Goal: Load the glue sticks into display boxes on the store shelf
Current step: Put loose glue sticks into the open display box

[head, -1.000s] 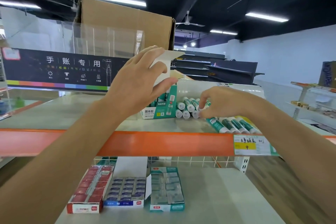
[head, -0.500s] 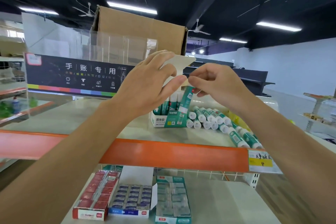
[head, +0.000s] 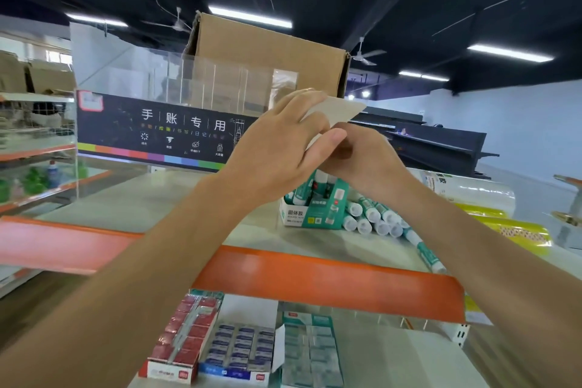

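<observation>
A teal and white display box [head: 315, 214] stands on the upper shelf with several glue sticks upright inside. My left hand [head: 283, 148] holds the box's white lid flap [head: 340, 110] up between thumb and fingers. My right hand [head: 371, 164] is right behind it, lowered over the open box with fingers curled on a glue stick; its fingertips are hidden by my left thumb. Several loose glue sticks [head: 374, 217], green with white caps, lie in a pile just right of the box.
The shelf has an orange front edge [head: 315, 277]. A large cardboard carton [head: 267, 57] and a clear acrylic display with a dark sign [head: 157, 123] stand behind. Plastic-wrapped rolls [head: 504, 230] lie at the right. Boxes of erasers [head: 239, 353] sit on the lower shelf.
My right hand picked a glue stick from the loose pile, lifted it, and has now come down over the open box. My left hand kept holding the flap. The camera moved closer.
</observation>
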The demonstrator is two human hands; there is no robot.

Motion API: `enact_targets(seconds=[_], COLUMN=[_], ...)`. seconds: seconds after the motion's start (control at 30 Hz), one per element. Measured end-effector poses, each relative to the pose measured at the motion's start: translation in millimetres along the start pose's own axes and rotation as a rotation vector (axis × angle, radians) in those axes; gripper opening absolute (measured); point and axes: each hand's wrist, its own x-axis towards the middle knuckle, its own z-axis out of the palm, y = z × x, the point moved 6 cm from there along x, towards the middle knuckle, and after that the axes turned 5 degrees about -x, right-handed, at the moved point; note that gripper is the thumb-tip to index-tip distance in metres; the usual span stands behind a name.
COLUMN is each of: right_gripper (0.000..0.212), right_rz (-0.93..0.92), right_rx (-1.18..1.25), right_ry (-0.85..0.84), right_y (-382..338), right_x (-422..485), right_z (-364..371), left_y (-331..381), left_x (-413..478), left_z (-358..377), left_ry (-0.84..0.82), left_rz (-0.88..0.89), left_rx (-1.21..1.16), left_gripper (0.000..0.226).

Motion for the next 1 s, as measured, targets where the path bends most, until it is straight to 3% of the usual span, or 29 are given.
enact_targets(seconds=[0.2, 0.4, 0.5, 0.67, 0.77, 0.9, 1.0], right_gripper=[0.033, 0.035, 0.030, 0.005, 0.018, 0.012, 0.020], right_rz=[-0.029, -0.042, -0.073, -0.076, -0.121, -0.162, -0.189], right_rx=[-0.113, -0.219, -0.229, -0.219, -0.213, -0.302, -0.336], right_ry=[-0.069, -0.031, -0.045, -0.080, -0.087, -0.092, -0.097], right_y=[-6.5, -9.2, -9.6, -5.2, -12.9, -20.0, -23.2], right_x=[-0.6, 1.5, 1.7, -1.3, -3.6, -7.5, -8.4], right_z=[15.8, 15.1, 15.9, 21.5, 21.8, 22.0, 22.1], left_y=[1.1, 1.6, 2.6, 1.8, 2.4, 3.0, 3.6], left_x=[0.3, 0.4, 0.9, 0.3, 1.1, 0.5, 0.5], left_z=[-2.2, -3.9, -3.6, -4.0, -4.0, -3.6, -2.4], left_ry=[0.029, 0.042, 0.040, 0.045, 0.048, 0.045, 0.034], left_rz=[0.002, -0.007, -0.008, -0.002, 0.007, 0.000, -0.008], left_rx=[-0.018, -0.029, -0.020, -0.022, -0.024, -0.022, -0.016], left_gripper=[0.056, 0.055, 0.054, 0.052, 0.050, 0.050, 0.052])
